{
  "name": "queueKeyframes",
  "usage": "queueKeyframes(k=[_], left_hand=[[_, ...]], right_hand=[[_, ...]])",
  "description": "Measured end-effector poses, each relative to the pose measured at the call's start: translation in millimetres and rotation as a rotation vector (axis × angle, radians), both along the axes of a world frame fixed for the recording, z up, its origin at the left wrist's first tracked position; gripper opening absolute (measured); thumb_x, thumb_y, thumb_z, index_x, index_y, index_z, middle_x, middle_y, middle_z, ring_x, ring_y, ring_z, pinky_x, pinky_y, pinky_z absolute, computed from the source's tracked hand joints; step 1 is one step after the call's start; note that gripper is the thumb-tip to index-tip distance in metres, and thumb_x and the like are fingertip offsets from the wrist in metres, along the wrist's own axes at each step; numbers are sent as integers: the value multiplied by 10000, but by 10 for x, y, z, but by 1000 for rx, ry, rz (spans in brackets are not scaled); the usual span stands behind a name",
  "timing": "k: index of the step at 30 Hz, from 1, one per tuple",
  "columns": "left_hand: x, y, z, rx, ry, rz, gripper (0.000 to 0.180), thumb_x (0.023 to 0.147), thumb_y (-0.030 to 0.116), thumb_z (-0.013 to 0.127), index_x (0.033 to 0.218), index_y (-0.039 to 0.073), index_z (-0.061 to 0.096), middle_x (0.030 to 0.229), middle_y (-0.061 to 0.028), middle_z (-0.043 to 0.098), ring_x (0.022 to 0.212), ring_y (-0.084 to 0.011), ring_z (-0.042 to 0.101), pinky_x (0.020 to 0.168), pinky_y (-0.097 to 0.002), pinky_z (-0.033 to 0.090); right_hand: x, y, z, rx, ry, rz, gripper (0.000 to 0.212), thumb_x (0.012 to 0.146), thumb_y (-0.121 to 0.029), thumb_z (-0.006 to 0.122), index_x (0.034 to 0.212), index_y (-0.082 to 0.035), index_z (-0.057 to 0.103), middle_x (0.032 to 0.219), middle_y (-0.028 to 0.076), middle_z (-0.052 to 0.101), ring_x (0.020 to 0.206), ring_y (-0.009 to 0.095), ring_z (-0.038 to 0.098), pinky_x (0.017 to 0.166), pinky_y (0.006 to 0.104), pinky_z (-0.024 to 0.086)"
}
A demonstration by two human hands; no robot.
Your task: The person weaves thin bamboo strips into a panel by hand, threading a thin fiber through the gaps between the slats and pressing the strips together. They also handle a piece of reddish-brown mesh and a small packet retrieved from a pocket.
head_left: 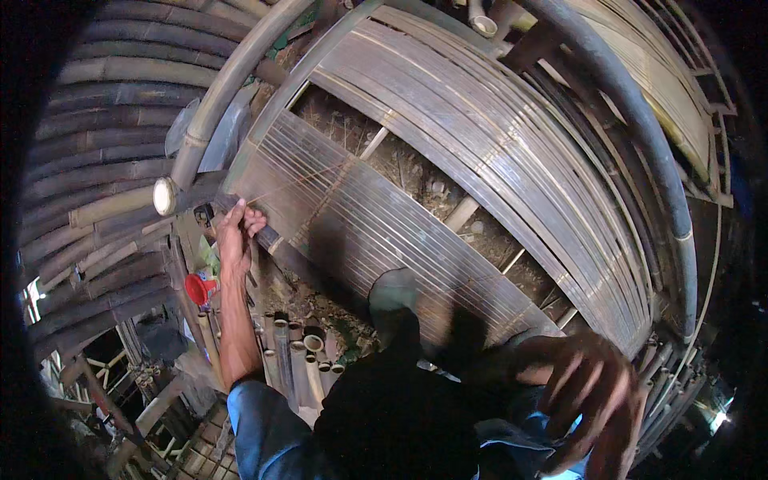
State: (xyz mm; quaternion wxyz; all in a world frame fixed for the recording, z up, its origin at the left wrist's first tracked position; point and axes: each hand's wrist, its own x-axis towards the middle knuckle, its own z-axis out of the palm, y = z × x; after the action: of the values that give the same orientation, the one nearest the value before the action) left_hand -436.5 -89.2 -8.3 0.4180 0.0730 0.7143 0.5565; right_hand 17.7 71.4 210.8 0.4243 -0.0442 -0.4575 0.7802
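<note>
My left hand is over the left end of a dark bamboo pole, its fingers curled in a pinch. A thin reddish cord runs from near its fingertips across a panel of narrow bamboo slats. What the fingers press together is too small to make out. My right hand hangs at the lower right, beside the near right corner of the slats, its fingers smeared by motion. Between my arms, a small pale metal-looking strip lies by my dark clothing, partly hidden.
A second slatted panel lies beyond a gap showing littered ground. Thick bamboo poles curve along both sides. Cut bamboo tubes stand upright at the lower left, near a red funnel-shaped thing. Stacked bamboo fills the left.
</note>
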Motion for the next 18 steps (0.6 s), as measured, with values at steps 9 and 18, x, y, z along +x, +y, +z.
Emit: queueKeyframes(k=[9,18], left_hand=[[-489,-905,195,27,-232,183,210,1008,262,592,877,98,577,725,4,522,608,-150,549,538,-275,463],[-829,-1413,110,-703,1015,-272,330,888,299,701,983,-16,706,912,-176,738,856,-231,715,779,-364,532]], right_hand=[[-335,555,-1187,317,-877,16,229,810,-209,812,879,-28,690,866,62,679,732,137,611,651,293,491],[-349,764,-2626,1159,-1574,-316,471,678,32,681,1114,-76,538,1092,151,610,1032,361,624,779,432,560]])
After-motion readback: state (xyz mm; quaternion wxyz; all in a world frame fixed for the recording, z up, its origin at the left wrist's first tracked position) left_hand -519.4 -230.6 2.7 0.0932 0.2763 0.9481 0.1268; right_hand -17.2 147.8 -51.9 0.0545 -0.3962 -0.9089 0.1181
